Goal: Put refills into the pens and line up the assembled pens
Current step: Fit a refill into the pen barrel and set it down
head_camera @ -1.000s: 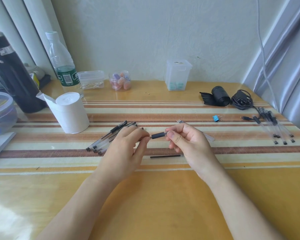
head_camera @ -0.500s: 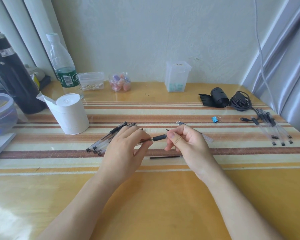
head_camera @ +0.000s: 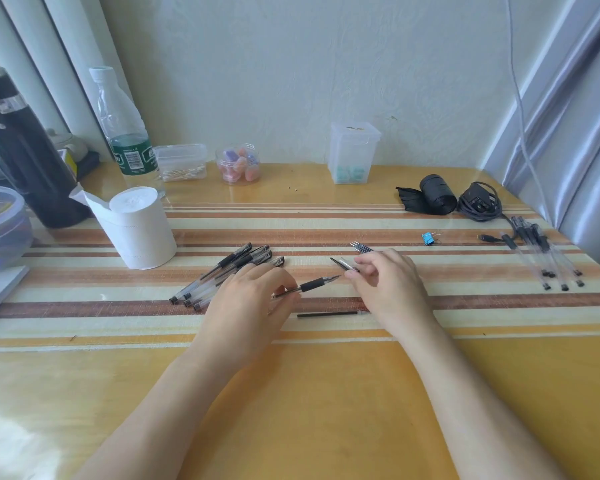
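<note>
My left hand holds a clear pen with a black grip, tip pointing right and slightly up. My right hand is just right of the tip, a small gap between them. Its thumb and forefinger pinch a clear pen cap with a black clip. A loose black refill lies on the table below both hands. Several refill tips stick out behind my right hand. A pile of pens lies left of my left hand. Several pens lie side by side at the far right.
A white paper roll stands at the left, with a black flask, a water bottle and small plastic boxes behind. A blue binder clip, a black roll and a coiled cable lie at the right.
My right hand has let go of the pen's black grip and moved a little right. It now pinches a cap. The pen's tip is bare and stays in my left hand.
</note>
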